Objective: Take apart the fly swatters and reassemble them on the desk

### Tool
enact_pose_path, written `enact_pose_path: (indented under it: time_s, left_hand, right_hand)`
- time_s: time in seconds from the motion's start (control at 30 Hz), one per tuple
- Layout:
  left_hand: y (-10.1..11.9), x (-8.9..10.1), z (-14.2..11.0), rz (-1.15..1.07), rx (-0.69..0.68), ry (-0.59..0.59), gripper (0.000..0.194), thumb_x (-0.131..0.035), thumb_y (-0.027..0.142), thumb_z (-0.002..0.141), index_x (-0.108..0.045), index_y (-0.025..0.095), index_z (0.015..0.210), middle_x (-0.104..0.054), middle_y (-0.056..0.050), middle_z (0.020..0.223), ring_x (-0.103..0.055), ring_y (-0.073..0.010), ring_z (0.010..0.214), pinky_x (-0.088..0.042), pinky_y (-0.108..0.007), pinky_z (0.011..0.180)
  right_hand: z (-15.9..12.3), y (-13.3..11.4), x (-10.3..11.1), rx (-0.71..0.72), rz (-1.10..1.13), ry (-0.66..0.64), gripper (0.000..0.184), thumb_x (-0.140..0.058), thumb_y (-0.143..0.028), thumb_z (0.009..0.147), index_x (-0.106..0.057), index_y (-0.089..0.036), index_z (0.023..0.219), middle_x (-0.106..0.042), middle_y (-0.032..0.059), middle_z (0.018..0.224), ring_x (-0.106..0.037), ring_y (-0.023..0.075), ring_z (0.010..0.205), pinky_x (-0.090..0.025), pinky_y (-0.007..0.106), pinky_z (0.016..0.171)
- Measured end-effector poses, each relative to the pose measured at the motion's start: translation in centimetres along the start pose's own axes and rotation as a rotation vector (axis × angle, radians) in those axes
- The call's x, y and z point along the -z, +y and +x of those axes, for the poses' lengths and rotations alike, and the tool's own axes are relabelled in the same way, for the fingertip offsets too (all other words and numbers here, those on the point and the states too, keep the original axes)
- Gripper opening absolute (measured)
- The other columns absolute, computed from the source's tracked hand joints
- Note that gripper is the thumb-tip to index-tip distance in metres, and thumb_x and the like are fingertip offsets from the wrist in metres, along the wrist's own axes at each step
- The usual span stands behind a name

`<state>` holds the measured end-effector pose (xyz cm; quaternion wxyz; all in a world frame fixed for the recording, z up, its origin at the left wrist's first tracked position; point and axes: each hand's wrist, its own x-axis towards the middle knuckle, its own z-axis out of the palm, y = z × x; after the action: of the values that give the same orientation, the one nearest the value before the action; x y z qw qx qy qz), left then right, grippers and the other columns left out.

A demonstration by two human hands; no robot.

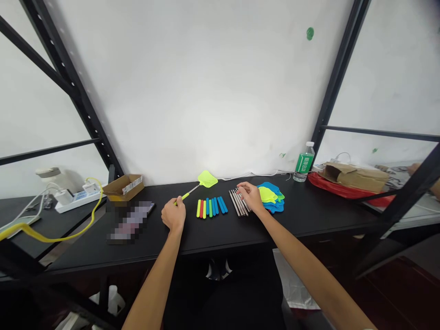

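My left hand (173, 214) is closed round the handle of an assembled yellow-green fly swatter (207, 179), whose head rests on the black table (309, 215) further back. To its right lies a row of coloured handle grips (211, 207) in yellow, red, green and blue. My right hand (250, 196) rests with curled fingers on a bundle of metal rods (238, 203); whether it grips one is unclear. A pile of blue and yellow-green swatter heads (271, 196) lies just right of that hand.
A small open cardboard box (123, 187) stands at the left, a blurred flat object (132, 221) in front of it. A green-labelled water bottle (304, 162) stands at the back right, beside a brown box on a red bag (355, 179). A power strip (75, 198) and yellow cable (51, 236) lie far left.
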<state>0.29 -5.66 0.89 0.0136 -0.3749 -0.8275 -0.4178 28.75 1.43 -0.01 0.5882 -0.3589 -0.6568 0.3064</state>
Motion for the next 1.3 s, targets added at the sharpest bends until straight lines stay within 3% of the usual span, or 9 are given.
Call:
enact_pose_path:
  time_s: [0.17,0.33,0.53,0.63,0.73,0.83,0.97,1.3]
  left_hand:
    - [0.2,0.0,0.1,0.067,0.034,-0.042,0.034,-0.045,0.042,0.088,-0.074,0.026,0.098,-0.073,-0.012,0.096,-0.064,-0.0334,0.097,-0.038,-0.047,0.089]
    - [-0.2,-0.2,0.2,0.043,-0.005,-0.069,0.031,-0.044,0.032,0.087,-0.07,0.026,0.103,-0.072,-0.013,0.101,-0.062,-0.0353,0.099,-0.036,-0.049,0.086]
    - [-0.7,-0.6,-0.1,0.066,-0.118,-0.043,0.03,-0.05,0.021,0.078,-0.071,0.024,0.099,-0.07,-0.015,0.103,-0.058,-0.0369,0.102,-0.034,-0.049,0.083]
    - [-0.2,-0.6,-0.7,0.102,-0.284,-0.014,0.028,-0.047,0.021,0.081,-0.07,0.023,0.096,-0.071,-0.012,0.101,-0.059,-0.0319,0.099,-0.033,-0.045,0.086]
    - [0.5,-0.6,-1.3,0.154,-0.491,-0.086,0.026,-0.045,0.027,0.085,-0.07,0.021,0.091,-0.072,-0.01,0.091,-0.062,-0.0269,0.09,-0.032,-0.041,0.086]
    - [0.9,-0.9,-1.7,0.235,-0.585,-0.165,0.027,-0.047,0.036,0.085,-0.069,0.021,0.081,-0.071,-0.009,0.079,-0.063,-0.0268,0.084,-0.031,-0.041,0.086]
    - [0.8,-1.2,-1.9,0.287,-0.585,-0.209,0.03,-0.05,0.043,0.083,-0.068,0.021,0.077,-0.07,-0.009,0.072,-0.064,-0.0276,0.079,-0.031,-0.042,0.086]
    - [0.7,-1.3,-1.4,0.257,-0.538,-0.289,0.027,-0.052,0.042,0.082,-0.07,0.022,0.079,-0.072,-0.009,0.076,-0.067,-0.0301,0.083,-0.034,-0.043,0.085]
  right_hand:
    - [-0.3,0.2,-0.1,0.027,-0.181,-0.068,0.022,-0.051,-0.033,0.085,-0.067,-0.019,0.09,-0.068,0.0031,0.069,-0.063,0.0172,0.061,-0.048,0.026,0.055]
    - [-0.8,-0.8,-0.3,0.119,-0.465,-0.158,0.021,-0.05,-0.028,0.086,-0.07,-0.022,0.09,-0.07,0.001,0.071,-0.064,0.017,0.065,-0.045,0.027,0.066]
    - [-1.1,-1.9,-1.0,0.055,-0.908,-0.206,0.021,-0.054,-0.029,0.087,-0.073,-0.025,0.092,-0.072,0.0031,0.076,-0.065,0.0196,0.077,-0.039,0.026,0.068]
    - [-1.1,-1.8,-1.2,-0.002,-1.021,-0.224,0.021,-0.057,-0.037,0.086,-0.073,-0.024,0.081,-0.072,0.0058,0.077,-0.065,0.0214,0.078,-0.038,0.028,0.067]
    - [-1.1,-1.7,-1.3,-0.02,-1.06,-0.256,0.025,-0.062,-0.044,0.082,-0.072,-0.023,0.075,-0.072,0.0077,0.076,-0.065,0.0233,0.079,-0.039,0.03,0.068]
    - [-1.1,-1.7,-1.6,-0.026,-1.069,-0.277,0.028,-0.065,-0.048,0.079,-0.073,-0.022,0.073,-0.071,0.0092,0.076,-0.065,0.0244,0.079,-0.039,0.031,0.069]
    - [-1.2,-1.7,-1.8,-0.029,-1.093,-0.302,0.027,-0.065,-0.044,0.078,-0.073,-0.021,0.068,-0.071,0.0103,0.073,-0.065,0.025,0.077,-0.04,0.031,0.067]
    - [-1.2,-1.8,-1.6,-0.015,-1.024,-0.279,0.022,-0.061,-0.034,0.079,-0.071,-0.022,0.064,-0.069,0.0066,0.067,-0.064,0.0219,0.072,-0.036,0.028,0.061]
